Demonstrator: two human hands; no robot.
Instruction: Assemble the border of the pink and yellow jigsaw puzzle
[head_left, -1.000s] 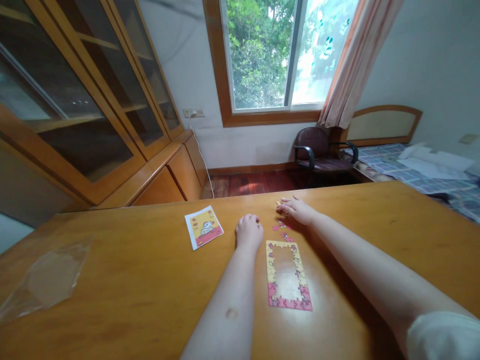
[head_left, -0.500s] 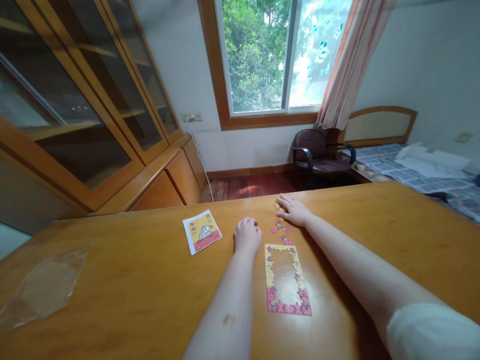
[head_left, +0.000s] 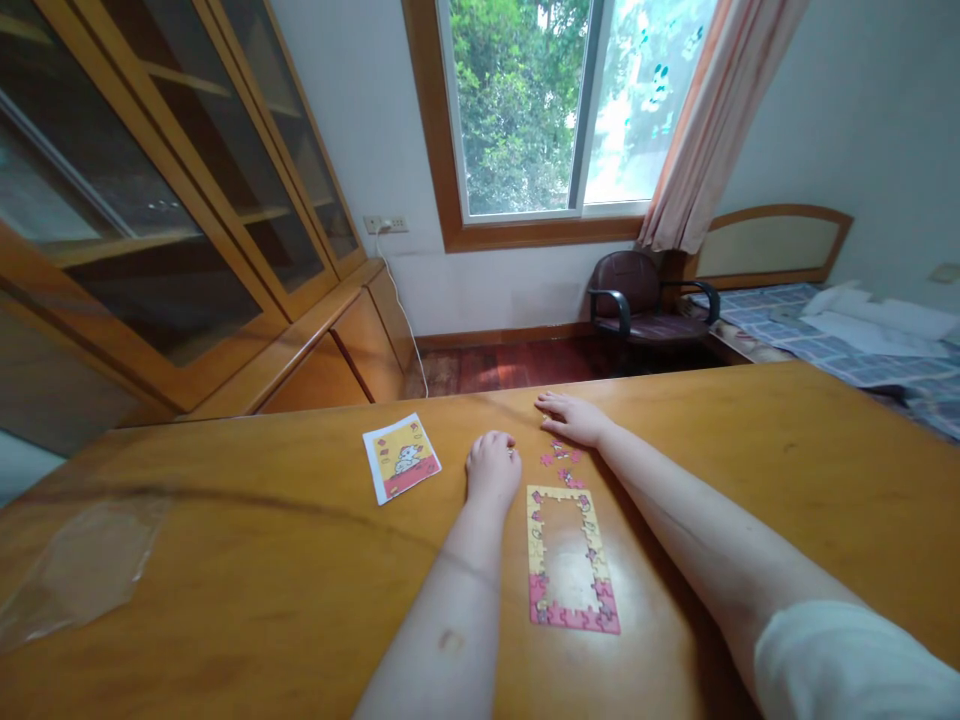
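Note:
My left hand (head_left: 493, 468) rests on the table left of the loose pieces, its fingers curled closed; a small pale bit of a puzzle piece shows at the fingertips. Flat over the yellow puzzle pieces near the far edge lies my right hand (head_left: 576, 420), fingers stretched out and spread, covering most of them. Pink loose puzzle pieces (head_left: 571, 479) are scattered just below that hand. Nearer to me is a joined puzzle border (head_left: 537, 560), yellow above and pink below, with bare tabletop inside. A picture card (head_left: 405, 462) with a white animal lies left of my left hand.
A clear plastic bag (head_left: 90, 560) lies at the left of the wooden table (head_left: 270, 590). Beyond the far edge are a dark chair (head_left: 637, 300), a bed (head_left: 795, 315) and a window. A glass-door cabinet (head_left: 247, 300) stands at the left.
My right hand has slid a little to the left over the yellow pieces, hiding more of them. The left hand stays in about the same place. The view has shifted slightly.

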